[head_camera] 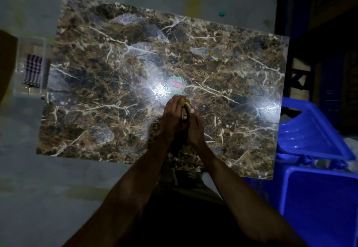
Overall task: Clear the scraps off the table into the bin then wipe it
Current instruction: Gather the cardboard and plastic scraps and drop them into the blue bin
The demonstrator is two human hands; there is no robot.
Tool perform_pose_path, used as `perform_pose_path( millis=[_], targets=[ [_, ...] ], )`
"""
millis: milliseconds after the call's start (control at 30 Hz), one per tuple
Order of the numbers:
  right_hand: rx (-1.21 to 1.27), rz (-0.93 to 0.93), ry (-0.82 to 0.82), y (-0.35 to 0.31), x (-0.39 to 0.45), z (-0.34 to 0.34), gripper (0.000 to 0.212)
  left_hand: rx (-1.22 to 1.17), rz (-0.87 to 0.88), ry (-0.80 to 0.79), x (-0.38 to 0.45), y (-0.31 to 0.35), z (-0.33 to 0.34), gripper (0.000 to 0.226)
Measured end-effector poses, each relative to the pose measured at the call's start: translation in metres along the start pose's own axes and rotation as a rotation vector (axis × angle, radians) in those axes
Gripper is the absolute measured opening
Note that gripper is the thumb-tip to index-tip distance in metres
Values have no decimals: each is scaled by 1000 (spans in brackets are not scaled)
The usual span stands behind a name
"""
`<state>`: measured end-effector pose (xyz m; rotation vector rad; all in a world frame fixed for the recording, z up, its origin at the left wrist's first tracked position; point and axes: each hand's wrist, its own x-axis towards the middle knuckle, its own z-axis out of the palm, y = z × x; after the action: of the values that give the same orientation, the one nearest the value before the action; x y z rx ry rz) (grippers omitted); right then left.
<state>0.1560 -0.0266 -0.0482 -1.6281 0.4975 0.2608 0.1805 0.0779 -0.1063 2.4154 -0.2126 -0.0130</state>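
A brown marble-patterned table (96, 91) fills the middle of the view. Over its near centre my left hand (172, 118) and my right hand (195, 128) are pressed together, closed around yellowish scraps (186, 105) that poke out between the fingers. Just beyond my fingertips a round teal-and-pink sticker-like disc (176, 84) lies flat on the table. A small yellowish bit (211, 53) rests farther back on the right. A blue bin (317, 204) stands on the floor at the table's right near corner.
A second blue plastic piece (310, 130), tilted, sits behind the bin. Left of the table a clear container (21, 53) holds a checked cloth (33, 70). A small teal object (222, 13) lies on the pale floor beyond the table. The scene is dim.
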Motion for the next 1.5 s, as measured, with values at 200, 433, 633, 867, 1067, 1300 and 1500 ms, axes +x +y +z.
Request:
perform_pose_path(
  millis=[200,433,633,867,1067,1300,1500],
  targets=[
    [37,143,19,-11,6,-6,42,4,-45,204,3,9,-1,36],
    [122,107,-27,-12,-10,-36,45,-196,-218,44,15,20,-22,17],
    [-135,-48,80,13,-25,-102,16,-837,-714,53,14,42,-56,13],
    [-585,-81,304,33,-26,-163,31,-1388,-997,272,-10,59,-93,20],
    [-626,-75,183,27,-24,-145,44,-1696,-984,373,-44,58,-95,22],
    [-646,-189,10,29,-32,-95,46,-1769,-975,482,-73,61,-107,23],
    [-643,-345,-295,32,-55,-38,43,-1557,-1100,580,-79,43,-105,27]
  ],
)
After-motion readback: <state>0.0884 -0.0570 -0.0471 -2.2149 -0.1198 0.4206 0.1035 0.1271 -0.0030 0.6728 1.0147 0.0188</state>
